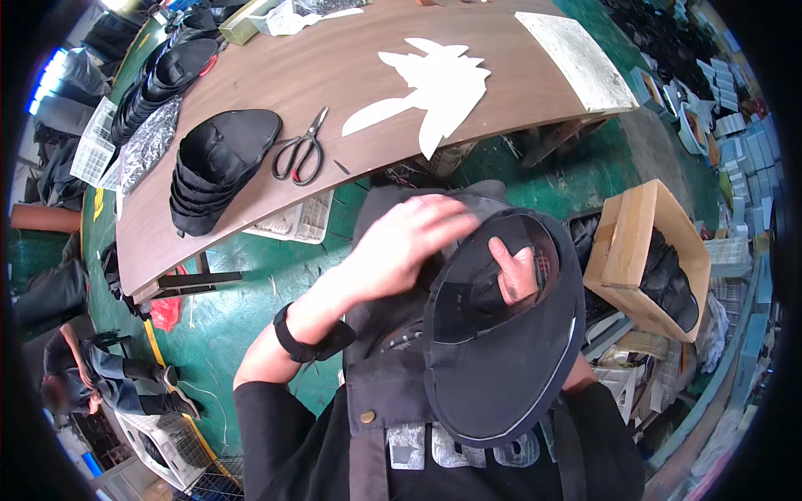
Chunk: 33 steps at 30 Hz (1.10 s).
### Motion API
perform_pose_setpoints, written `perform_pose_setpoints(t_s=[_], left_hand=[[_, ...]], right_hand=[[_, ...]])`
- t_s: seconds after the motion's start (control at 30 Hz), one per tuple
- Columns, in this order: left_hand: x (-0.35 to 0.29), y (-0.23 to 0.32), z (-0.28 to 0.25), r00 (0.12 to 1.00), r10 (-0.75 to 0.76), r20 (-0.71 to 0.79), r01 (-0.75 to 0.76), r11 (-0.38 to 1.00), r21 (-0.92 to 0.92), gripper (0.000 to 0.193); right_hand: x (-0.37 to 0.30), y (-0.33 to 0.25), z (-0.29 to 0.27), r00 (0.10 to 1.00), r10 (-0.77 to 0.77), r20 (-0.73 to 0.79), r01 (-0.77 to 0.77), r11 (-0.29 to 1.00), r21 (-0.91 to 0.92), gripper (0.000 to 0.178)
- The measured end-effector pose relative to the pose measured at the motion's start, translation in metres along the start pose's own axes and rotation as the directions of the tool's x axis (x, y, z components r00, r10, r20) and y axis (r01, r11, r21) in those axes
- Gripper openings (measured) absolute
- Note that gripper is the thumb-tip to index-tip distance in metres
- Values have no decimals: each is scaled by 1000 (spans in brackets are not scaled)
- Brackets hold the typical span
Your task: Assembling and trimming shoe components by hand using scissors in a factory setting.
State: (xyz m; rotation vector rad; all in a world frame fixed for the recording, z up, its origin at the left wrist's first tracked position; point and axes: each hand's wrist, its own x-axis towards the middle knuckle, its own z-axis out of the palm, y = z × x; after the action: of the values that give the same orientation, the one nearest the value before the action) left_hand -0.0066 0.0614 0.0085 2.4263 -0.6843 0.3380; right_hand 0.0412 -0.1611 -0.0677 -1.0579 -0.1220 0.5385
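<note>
"What are you holding?"
"A black shoe upper [510, 359], on my side of the desk [309, 63]; my right hand [515, 274] grasps it, thumb inside. My left hand [409, 242] is loose beside it, fingers [447, 230] extended."
"Any writing?"
"Pale lettering [451, 448] across my black shirt [276, 426], partly covered."

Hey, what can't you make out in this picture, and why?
All in the head view:
- Bare right hand: mostly hidden by the black, curved fabric piece around it.
- Bare left hand: fingers blurred, so contact with that piece is unclear.
- White, pointed flat cutouts: overlapping, so their number is hidden.
- White, latticed plastic basket: partly covered by the brown wooden tabletop.
</note>
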Motion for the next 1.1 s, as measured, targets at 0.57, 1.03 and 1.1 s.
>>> perform_pose_setpoints(t_s=[0.57,1.03,1.1], left_hand=[[-75,-140,-145,937,-326,-127,291,525,799,20],[-105,-118,-139,790,-596,-143,442,391,807,35],[-110,-109,-75,849,-507,-150,510,712,483,33]], right_hand=[[0,-11,-72,996,-12,-88,-28,894,-446,18],[27,-22,-94,969,87,-232,-228,681,-696,49],[29,-21,-96,955,242,-172,-296,832,-469,36]])
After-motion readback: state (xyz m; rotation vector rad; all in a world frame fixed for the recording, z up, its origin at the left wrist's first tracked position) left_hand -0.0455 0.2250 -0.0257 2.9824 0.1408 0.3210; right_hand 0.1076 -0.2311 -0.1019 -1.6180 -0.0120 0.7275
